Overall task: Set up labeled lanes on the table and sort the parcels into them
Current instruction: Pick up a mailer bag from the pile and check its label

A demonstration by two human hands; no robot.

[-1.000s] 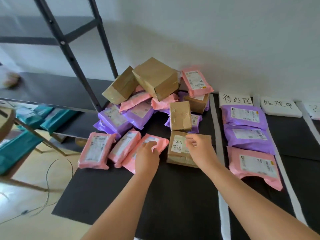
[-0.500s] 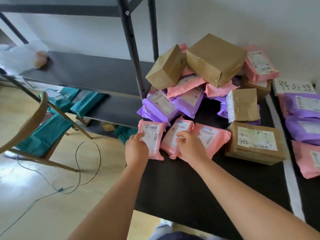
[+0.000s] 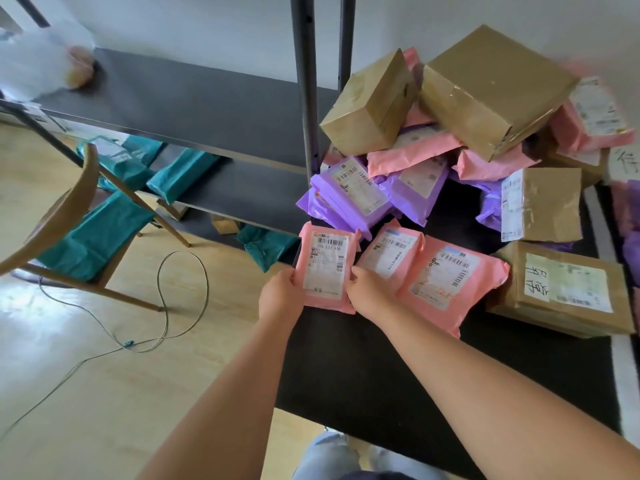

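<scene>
Gripping pink parcel (image 3: 327, 270), white barcode label, left hand (image 3: 281, 299), right hand (image 3: 369, 294)

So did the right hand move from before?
Yes, it went left. The right hand was on the handwritten brown box; now it grips the leftmost pink parcel, well left of that box.

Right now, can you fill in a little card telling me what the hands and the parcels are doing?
Held parcel: flat pink plastic mailer with a white barcode label, at the table's left edge
Left hand: grips its lower left edge
Right hand: grips its lower right edge
Neighbours: two more pink mailers lying to its right
Behind: heap of brown cardboard boxes and purple mailers
Surface: black table mat
</scene>
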